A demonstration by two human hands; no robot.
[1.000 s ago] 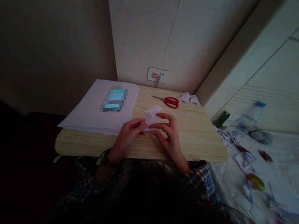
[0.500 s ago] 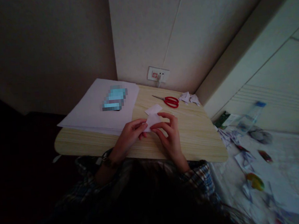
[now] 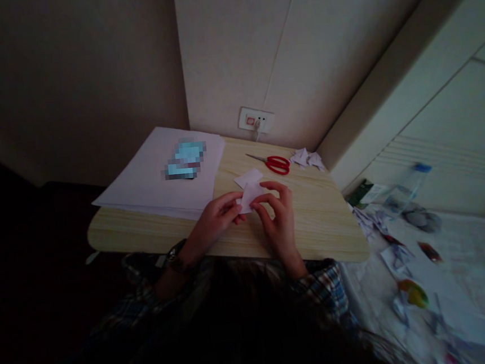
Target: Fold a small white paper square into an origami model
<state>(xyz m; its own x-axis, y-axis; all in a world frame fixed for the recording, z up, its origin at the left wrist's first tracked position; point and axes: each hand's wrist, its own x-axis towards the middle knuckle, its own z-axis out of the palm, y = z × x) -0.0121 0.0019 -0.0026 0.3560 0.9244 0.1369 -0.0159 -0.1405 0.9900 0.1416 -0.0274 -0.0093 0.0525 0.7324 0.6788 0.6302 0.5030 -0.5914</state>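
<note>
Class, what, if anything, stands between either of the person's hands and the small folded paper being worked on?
Nothing visible: the left hand and right hand both touch the small folded paper. Another white piece and the red-handled scissors lie beyond it, not between.

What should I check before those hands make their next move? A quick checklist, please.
1. Left hand on the small white paper: ok, thumb on top.
2. Right hand on it too: ok, fingertips at its right side.
3. Paper's edges lined up: cannot tell, too small and dim.
4. Held paper apart from the second white piece: cannot tell, they overlap in view.
5. Red-handled scissors away from the fingers: ok, lying beyond them on the table.
</note>
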